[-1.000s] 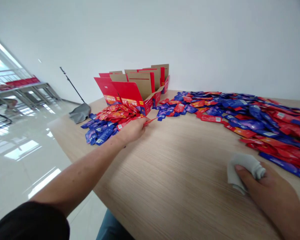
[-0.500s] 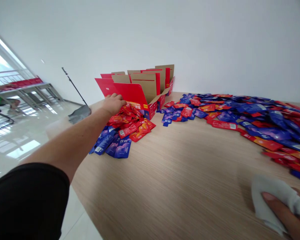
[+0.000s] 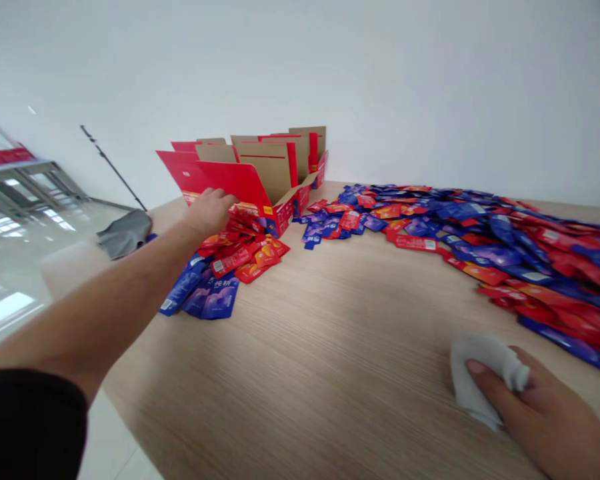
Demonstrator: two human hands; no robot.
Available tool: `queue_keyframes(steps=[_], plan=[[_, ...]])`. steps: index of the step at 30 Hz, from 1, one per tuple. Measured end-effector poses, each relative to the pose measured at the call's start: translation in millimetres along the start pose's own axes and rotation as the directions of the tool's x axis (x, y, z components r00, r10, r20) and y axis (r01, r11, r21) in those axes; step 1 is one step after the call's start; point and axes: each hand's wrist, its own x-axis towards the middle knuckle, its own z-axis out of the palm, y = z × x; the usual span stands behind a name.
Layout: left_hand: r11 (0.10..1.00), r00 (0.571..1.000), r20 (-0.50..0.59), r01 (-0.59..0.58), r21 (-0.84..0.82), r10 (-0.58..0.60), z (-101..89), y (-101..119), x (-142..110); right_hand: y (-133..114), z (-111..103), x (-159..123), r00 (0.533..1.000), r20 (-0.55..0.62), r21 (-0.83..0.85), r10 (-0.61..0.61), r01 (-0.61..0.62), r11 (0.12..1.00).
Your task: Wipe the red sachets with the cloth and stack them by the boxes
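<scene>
My left hand (image 3: 213, 210) reaches out over a heap of red pouches (image 3: 235, 257), close against the printed front of a red carton (image 3: 235, 180) with its lid up. Its fingers bend downward; their tips are hidden, so I cannot tell whether they grip a pouch. Blue pouches (image 3: 213, 297) lie at the near side of this heap. At the lower right, my right hand (image 3: 545, 407) is closed on a folded white cloth (image 3: 480, 370), thumb on top, just above or on the table (image 3: 340, 333).
More open cartons (image 3: 307, 150) stand behind, near the wall. A long pile of red and blue pouches (image 3: 460, 213) spreads along the back and right of the table. Grey fabric (image 3: 125, 233) lies at the left, near a thin black pole (image 3: 113, 167).
The view has swung right, so the cartons and pouches appear further left. My right hand with the white cloth has come further into view. My left hand stays by the red pouches and carton.
</scene>
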Motion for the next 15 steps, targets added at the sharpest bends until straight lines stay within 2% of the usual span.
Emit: queue_keyframes(steps=[1,4,8,13,15], plan=[[0.999,0.999,-0.033,-0.03,-0.026,0.029,-5.0,15,-2,-10,-2,-3,0.999,0.041,0.041,0.005,-0.006,0.999],[0.978,0.988,-0.092,-0.136,-0.155,0.123,-16.5,71,-7,-28,-3,-7,1.0,-0.014,0.084,-0.009,0.01,0.996],[0.884,0.951,-0.113,-0.31,-0.35,0.288,-23.7,162,-6,-31,-3,-5,0.992,0.008,0.084,-0.124,0.123,0.989],[0.731,0.895,-0.106,-0.418,-0.539,0.434,-23.2,279,28,-32,-5,-2,0.983,0.018,0.093,-0.185,0.182,0.979],[0.718,0.89,-0.1,-0.422,-0.554,0.445,-22.0,321,52,-33,-4,-2,0.981,0.03,0.117,-0.19,0.185,0.976]])
